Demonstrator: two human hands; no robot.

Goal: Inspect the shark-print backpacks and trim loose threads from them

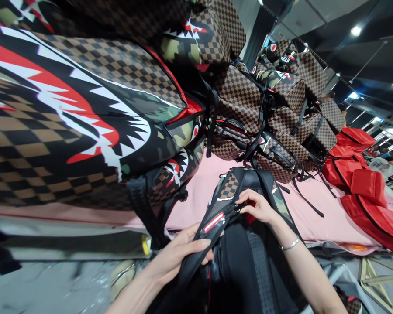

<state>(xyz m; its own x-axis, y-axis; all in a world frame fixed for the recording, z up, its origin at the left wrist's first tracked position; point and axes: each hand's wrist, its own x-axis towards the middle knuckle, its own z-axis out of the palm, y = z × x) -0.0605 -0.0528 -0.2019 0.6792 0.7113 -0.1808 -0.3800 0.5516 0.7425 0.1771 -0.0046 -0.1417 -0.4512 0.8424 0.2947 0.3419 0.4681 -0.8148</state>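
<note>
A black backpack point(245, 244) with checkered and camouflage side panels leans at the table's front edge, its padded back towards me. My left hand point(190, 246) grips its black shoulder strap, thumb on top, just below a red label point(213, 222) under clear plastic. Higher up, my right hand point(253, 206) pinches a small dark piece at the strap, perhaps a zipper pull or buckle; the fingers partly hide it. A silver bracelet point(290, 244) circles the right wrist.
Checkered shark-mouth bags point(118, 104) are piled high on the left, and more checkered bags point(239, 96) stand stacked behind. Red bags point(363, 183) lie at the right on the pink table cover point(196, 196). Loose black straps point(309, 198) trail over it.
</note>
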